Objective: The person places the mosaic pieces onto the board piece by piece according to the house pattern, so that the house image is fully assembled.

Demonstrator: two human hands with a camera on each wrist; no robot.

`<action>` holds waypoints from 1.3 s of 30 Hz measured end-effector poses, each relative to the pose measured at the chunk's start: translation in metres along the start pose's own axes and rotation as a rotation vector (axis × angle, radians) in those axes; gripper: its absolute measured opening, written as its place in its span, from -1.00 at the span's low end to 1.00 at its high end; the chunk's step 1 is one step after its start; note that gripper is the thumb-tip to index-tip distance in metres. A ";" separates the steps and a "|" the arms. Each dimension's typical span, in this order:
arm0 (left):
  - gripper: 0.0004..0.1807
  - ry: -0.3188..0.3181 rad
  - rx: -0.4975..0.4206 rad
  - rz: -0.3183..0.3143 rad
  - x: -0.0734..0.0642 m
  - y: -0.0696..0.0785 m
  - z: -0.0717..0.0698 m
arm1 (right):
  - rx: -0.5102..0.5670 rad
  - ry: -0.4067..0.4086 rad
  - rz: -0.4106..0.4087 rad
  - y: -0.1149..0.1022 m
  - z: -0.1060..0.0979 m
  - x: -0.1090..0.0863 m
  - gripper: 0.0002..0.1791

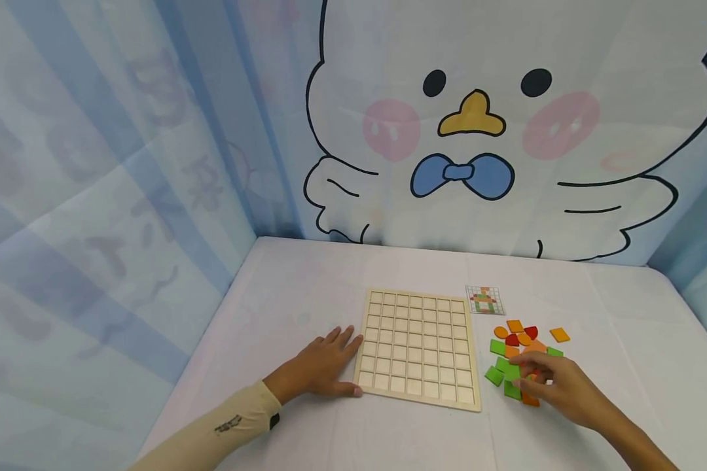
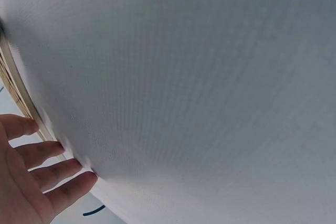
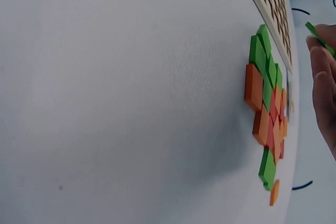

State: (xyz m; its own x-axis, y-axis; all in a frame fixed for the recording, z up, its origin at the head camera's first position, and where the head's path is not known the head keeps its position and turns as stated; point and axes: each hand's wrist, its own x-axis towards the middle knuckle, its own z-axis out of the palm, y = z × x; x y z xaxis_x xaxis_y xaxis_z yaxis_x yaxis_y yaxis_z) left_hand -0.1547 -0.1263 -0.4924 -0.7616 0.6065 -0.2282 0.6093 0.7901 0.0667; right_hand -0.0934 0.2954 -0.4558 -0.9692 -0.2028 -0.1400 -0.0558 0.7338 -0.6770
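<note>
A pale wooden board (image 1: 415, 352) divided into square cells lies on the table. Along its left edge, my left hand (image 1: 326, 366) rests with fingers spread and thumb near the lower corner. The left wrist view shows those fingertips by the board's side (image 2: 20, 90). My right hand (image 1: 565, 386) hovers over a loose cluster of coloured tiles to the right of the board. Between its thumb and fingers it pinches a thin green tile (image 3: 315, 31), clearest in the right wrist view. Around it lie green tiles (image 1: 495, 375), orange tiles (image 1: 515, 326) and red rounded pieces (image 1: 530, 332); the hand hides some.
A small pattern card (image 1: 485, 300) with a coloured figure on a grid lies beyond the board's upper right corner. One orange tile (image 1: 560, 335) sits apart, right of the cluster. Printed curtains (image 1: 477, 216) hang behind and beside the white table (image 1: 306, 288).
</note>
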 end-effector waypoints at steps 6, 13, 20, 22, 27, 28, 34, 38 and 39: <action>0.08 0.000 0.001 0.003 -0.001 0.000 -0.002 | 0.067 0.022 -0.042 -0.010 0.011 0.007 -0.61; 0.09 -0.011 -0.007 0.003 -0.002 0.001 -0.004 | 0.113 -0.004 -0.079 -0.021 0.025 0.014 -0.65; 0.10 -0.011 -0.001 0.000 -0.002 0.001 -0.004 | 0.159 -0.059 -0.126 -0.029 0.036 0.021 -0.63; 0.10 -0.013 -0.002 -0.003 -0.002 0.001 -0.004 | 0.168 -0.070 -0.124 -0.031 0.039 0.022 -0.64; 0.11 -0.012 0.000 -0.011 -0.002 0.002 -0.004 | 0.181 -0.083 -0.109 -0.036 0.048 0.025 -0.66; 0.11 -0.012 0.000 -0.012 -0.002 0.002 -0.004 | 0.183 -0.080 -0.107 -0.037 0.050 0.026 -0.67; 0.09 -0.010 -0.008 -0.008 -0.002 0.002 -0.004 | 0.214 -0.084 -0.124 -0.044 0.063 0.032 -0.69; 0.10 -0.015 -0.012 -0.011 -0.002 0.002 -0.003 | 0.236 -0.098 -0.138 -0.049 0.072 0.036 -0.70; 0.10 -0.017 -0.013 -0.011 -0.002 0.002 -0.003 | 0.246 -0.101 -0.146 -0.051 0.074 0.037 -0.70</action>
State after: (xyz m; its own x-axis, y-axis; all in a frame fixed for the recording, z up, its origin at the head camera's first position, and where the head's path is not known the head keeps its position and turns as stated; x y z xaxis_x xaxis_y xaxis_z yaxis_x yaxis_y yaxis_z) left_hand -0.1528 -0.1254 -0.4886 -0.7647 0.5960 -0.2451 0.5974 0.7982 0.0770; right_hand -0.1088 0.2028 -0.4803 -0.9257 -0.3671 -0.0917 -0.1205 0.5156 -0.8483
